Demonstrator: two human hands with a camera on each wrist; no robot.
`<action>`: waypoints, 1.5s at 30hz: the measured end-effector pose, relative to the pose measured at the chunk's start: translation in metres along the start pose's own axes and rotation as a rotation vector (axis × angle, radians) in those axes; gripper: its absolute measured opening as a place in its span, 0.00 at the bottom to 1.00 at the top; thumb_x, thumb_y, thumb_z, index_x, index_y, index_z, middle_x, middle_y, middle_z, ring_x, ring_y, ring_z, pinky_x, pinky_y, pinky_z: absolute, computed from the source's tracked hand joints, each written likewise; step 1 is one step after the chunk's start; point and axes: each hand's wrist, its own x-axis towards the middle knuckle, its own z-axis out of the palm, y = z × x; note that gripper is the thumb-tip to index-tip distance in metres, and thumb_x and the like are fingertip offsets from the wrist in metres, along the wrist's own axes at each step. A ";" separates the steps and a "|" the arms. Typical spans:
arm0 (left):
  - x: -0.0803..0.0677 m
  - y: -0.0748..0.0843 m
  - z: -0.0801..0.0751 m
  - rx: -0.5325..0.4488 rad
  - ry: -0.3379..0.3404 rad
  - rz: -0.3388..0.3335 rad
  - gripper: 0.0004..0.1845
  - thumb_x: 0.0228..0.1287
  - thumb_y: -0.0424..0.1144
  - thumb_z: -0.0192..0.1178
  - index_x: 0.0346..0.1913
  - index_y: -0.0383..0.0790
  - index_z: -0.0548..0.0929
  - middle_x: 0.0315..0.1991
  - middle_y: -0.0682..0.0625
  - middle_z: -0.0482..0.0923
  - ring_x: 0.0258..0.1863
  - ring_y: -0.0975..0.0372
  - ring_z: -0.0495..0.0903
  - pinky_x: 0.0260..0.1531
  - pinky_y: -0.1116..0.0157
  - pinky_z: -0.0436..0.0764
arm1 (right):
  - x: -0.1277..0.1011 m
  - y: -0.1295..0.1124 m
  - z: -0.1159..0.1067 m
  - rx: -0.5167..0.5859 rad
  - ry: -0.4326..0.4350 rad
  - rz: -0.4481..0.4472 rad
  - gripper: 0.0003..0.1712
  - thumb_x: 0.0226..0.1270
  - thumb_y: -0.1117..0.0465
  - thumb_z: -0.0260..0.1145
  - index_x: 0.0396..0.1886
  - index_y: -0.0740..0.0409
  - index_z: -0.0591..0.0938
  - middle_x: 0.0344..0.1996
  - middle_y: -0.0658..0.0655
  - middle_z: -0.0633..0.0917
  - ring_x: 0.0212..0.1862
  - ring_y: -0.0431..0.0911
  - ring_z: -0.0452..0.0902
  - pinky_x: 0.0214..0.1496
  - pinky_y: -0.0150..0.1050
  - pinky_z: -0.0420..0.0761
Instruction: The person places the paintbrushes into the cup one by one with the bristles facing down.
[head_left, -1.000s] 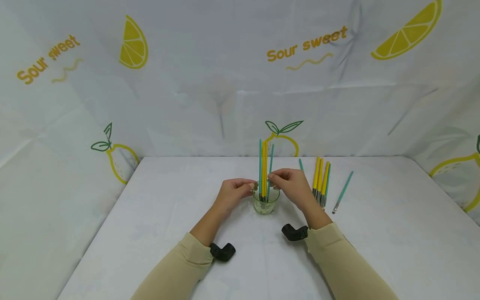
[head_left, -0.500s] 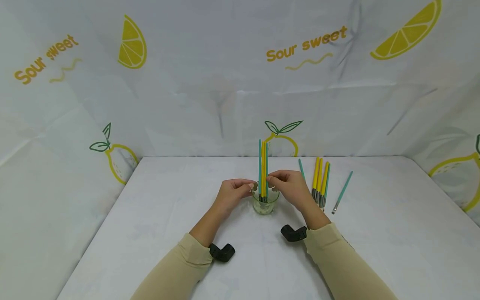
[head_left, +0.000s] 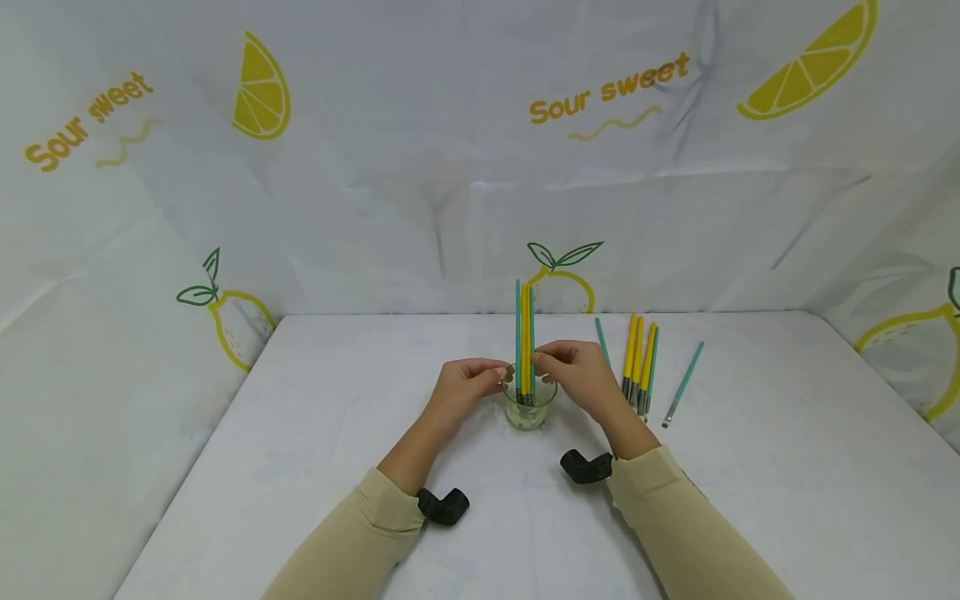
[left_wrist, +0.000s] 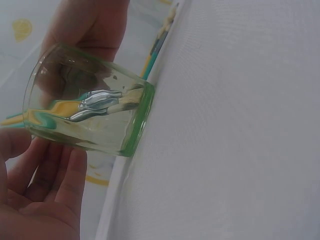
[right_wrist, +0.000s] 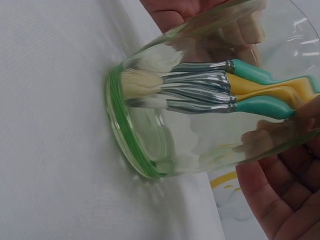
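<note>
**Brushes gathered upright in glass**

While the glass stands mid-table, its brushes are found drawn from a splayed spread into one upright bundle. The left hand pinches at the rim, the right hand pinches the stems. Spare brushes lie beyond, untouched

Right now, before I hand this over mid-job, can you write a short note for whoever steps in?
Left hand: fingertips at the rim of the glass, steadying it.
Right hand: pinching the bunched brushes in the glass, holding them upright together.
Done: four brushes, teal and yellow, stand bristles-down in the glass near the table centre.
Left: the loose brushes lie flat to the right of the glass, with one teal brush apart further right and another's tip showing behind the right hand. They probably go in next.
</note>
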 end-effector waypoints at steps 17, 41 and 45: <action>0.000 0.001 0.003 -0.024 0.001 -0.007 0.14 0.67 0.36 0.60 0.47 0.28 0.85 0.48 0.39 0.85 0.50 0.51 0.84 0.50 0.62 0.85 | 0.002 0.006 -0.035 -0.004 0.084 0.036 0.24 0.69 0.48 0.64 0.50 0.65 0.84 0.42 0.61 0.87 0.43 0.53 0.84 0.42 0.37 0.87; 0.000 0.000 0.001 -0.019 0.001 -0.014 0.13 0.66 0.36 0.60 0.47 0.30 0.86 0.47 0.42 0.86 0.50 0.53 0.84 0.50 0.62 0.85 | -0.025 0.067 -0.146 -0.473 0.425 0.466 0.29 0.66 0.45 0.64 0.45 0.70 0.84 0.41 0.69 0.86 0.40 0.55 0.76 0.31 0.39 0.73; 0.001 0.000 0.001 -0.025 0.005 -0.021 0.13 0.66 0.36 0.60 0.47 0.30 0.86 0.47 0.42 0.86 0.52 0.50 0.83 0.51 0.63 0.85 | -0.027 0.072 -0.148 -0.530 0.372 0.491 0.27 0.64 0.47 0.66 0.40 0.72 0.86 0.36 0.69 0.86 0.37 0.56 0.77 0.31 0.43 0.76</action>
